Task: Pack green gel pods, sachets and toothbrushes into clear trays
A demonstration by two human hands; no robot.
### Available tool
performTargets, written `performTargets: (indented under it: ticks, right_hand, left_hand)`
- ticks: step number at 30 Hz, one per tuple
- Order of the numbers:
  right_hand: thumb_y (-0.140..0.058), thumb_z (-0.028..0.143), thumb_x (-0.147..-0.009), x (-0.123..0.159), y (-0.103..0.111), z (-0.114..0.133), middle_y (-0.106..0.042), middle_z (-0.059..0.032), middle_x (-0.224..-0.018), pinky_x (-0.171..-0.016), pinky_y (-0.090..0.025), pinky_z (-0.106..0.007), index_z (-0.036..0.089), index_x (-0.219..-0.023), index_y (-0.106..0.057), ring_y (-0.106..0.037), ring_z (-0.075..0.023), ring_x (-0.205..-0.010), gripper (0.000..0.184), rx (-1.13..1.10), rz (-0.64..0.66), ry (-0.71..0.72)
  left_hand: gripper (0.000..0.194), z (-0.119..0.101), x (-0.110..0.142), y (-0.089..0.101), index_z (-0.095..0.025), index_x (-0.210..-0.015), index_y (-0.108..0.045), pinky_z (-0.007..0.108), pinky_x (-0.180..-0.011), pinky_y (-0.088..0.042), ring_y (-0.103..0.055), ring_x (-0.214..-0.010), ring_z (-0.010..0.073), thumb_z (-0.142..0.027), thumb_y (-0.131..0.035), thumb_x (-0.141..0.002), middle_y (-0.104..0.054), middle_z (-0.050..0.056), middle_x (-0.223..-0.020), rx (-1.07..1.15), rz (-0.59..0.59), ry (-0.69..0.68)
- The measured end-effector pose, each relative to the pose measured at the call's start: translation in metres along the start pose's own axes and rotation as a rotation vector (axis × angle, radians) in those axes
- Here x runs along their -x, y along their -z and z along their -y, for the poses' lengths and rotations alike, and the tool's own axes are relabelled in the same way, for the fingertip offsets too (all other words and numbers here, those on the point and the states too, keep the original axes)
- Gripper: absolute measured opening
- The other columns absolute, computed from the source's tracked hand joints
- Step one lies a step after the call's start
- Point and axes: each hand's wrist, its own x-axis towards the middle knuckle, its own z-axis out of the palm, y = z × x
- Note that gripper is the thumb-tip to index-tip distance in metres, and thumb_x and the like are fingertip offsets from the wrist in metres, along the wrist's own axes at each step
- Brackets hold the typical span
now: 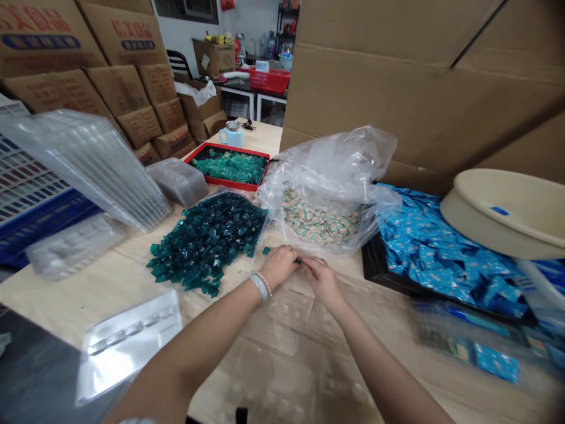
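Between the fingertips of my left hand [281,266] and my right hand [321,279] is a small dark green piece [298,261]. Both hands are closed in a pinch and meet over the table in front of me. A single green piece [266,251] lies on the wood beside my left hand. To the left spreads a large pile of dark green translucent pieces [216,235]. Just beyond my hands, a clear plastic bag [335,159] holds many small printed paper pieces [318,221].
A black tray of blue packets [441,241] stands at right, under a cream basin [507,200]. Clear plastic trays [97,159] stack at left; another clear tray [132,341] lies at the table's left edge. Behind are a red tray [205,175], a blue mug [233,137] and cardboard boxes [119,88].
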Motion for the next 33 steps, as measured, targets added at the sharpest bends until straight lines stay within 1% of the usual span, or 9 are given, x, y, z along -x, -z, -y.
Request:
performTargets:
  ticks: [4, 7, 10, 13, 19, 23, 27, 30, 33]
  right_hand:
    - [-0.044, 0.017, -0.076, -0.007, -0.007, -0.004, -0.063, -0.0070, -0.087, -0.076, -0.043, -0.034, 0.017, -0.094, -0.062, -0.054, -0.0193, -0.083, 0.025, 0.037, 0.082, 0.007]
    - [-0.048, 0.017, -0.075, -0.009, -0.010, -0.007, -0.062, -0.0060, -0.081, -0.072, -0.042, -0.033, 0.017, -0.087, -0.062, -0.053, -0.0194, -0.079, 0.019, 0.064, 0.107, -0.008]
    - [-0.049, 0.017, -0.073, -0.011, -0.011, -0.008, -0.061, -0.0051, -0.077, -0.068, -0.042, -0.031, 0.016, -0.082, -0.061, -0.053, -0.0183, -0.076, 0.015, 0.040, 0.123, -0.019]
    - [-0.050, 0.016, -0.072, -0.015, -0.010, -0.005, -0.059, -0.0043, -0.074, -0.065, -0.041, -0.030, 0.017, -0.080, -0.060, -0.052, -0.0177, -0.072, 0.012, 0.066, 0.169, -0.001]
    - [-0.050, 0.015, -0.073, -0.029, -0.006, 0.000, -0.060, -0.0056, -0.077, -0.069, -0.041, -0.030, 0.017, -0.082, -0.063, -0.053, -0.0190, -0.076, 0.016, 0.102, 0.313, 0.095]
    - [-0.047, 0.018, -0.075, -0.032, -0.006, -0.009, -0.062, -0.0054, -0.075, -0.065, -0.042, -0.028, 0.017, -0.080, -0.065, -0.056, -0.0171, -0.070, 0.019, -0.063, 0.384, -0.022]
    - [-0.050, 0.020, -0.070, -0.034, -0.005, -0.011, -0.061, -0.0023, -0.068, -0.063, -0.041, -0.028, 0.018, -0.073, -0.064, -0.054, -0.0159, -0.065, 0.015, -0.159, 0.368, -0.112]
    - [-0.055, 0.026, -0.066, -0.036, 0.000, -0.004, -0.057, 0.0006, -0.061, -0.058, -0.039, -0.027, 0.017, -0.069, -0.060, -0.050, -0.0135, -0.058, 0.010, -0.334, 0.294, -0.271]
    - [-0.063, 0.034, -0.061, -0.037, 0.007, 0.008, -0.056, 0.0017, -0.063, -0.059, -0.039, -0.025, 0.017, -0.071, -0.058, -0.050, -0.0114, -0.058, 0.020, -0.605, 0.186, -0.453]
  left_hand:
    - [0.016, 0.003, 0.006, 0.004, -0.017, -0.089, -0.059, 0.031, -0.077, -0.042, -0.053, -0.086, 0.0203, -0.019, -0.050, -0.076, -0.058, 0.007, -0.086, -0.032, 0.034, -0.008]
    - [0.018, 0.008, 0.012, 0.007, -0.017, -0.092, -0.057, 0.028, -0.078, -0.041, -0.051, -0.088, 0.0185, -0.015, -0.048, -0.076, -0.056, 0.005, -0.089, -0.051, 0.005, -0.042]
    - [0.014, 0.016, 0.015, 0.007, -0.016, -0.087, -0.058, 0.029, -0.078, -0.041, -0.049, -0.090, 0.0186, -0.016, -0.049, -0.076, -0.053, 0.005, -0.090, -0.079, -0.033, -0.044]
    - [0.009, 0.025, 0.016, 0.005, -0.016, -0.079, -0.059, 0.028, -0.079, -0.040, -0.048, -0.088, 0.0179, -0.020, -0.052, -0.076, -0.052, 0.005, -0.086, -0.078, -0.015, -0.041]
    - [0.010, 0.030, 0.014, 0.002, -0.016, -0.080, -0.059, 0.027, -0.080, -0.039, -0.047, -0.088, 0.0171, -0.022, -0.053, -0.076, -0.052, 0.005, -0.085, -0.066, 0.007, -0.064]
    - [0.012, 0.031, 0.012, 0.000, -0.016, -0.082, -0.059, 0.029, -0.080, -0.039, -0.047, -0.088, 0.0183, -0.023, -0.053, -0.076, -0.051, 0.005, -0.085, -0.057, 0.004, -0.062]
    - [0.011, 0.029, 0.017, 0.001, -0.016, -0.083, -0.058, 0.031, -0.080, -0.039, -0.046, -0.090, 0.0193, -0.021, -0.053, -0.075, -0.051, 0.006, -0.087, -0.036, -0.011, -0.051]
    - [0.020, 0.022, 0.024, 0.005, -0.016, -0.092, -0.055, 0.031, -0.079, -0.039, -0.046, -0.092, 0.0194, -0.020, -0.056, -0.073, -0.050, 0.007, -0.095, 0.078, -0.163, -0.006]
    - [0.018, 0.010, 0.026, 0.005, -0.015, -0.091, -0.056, 0.029, -0.078, -0.040, -0.049, -0.087, 0.0169, -0.019, -0.054, -0.074, -0.054, 0.006, -0.092, 0.396, -0.352, 0.132]
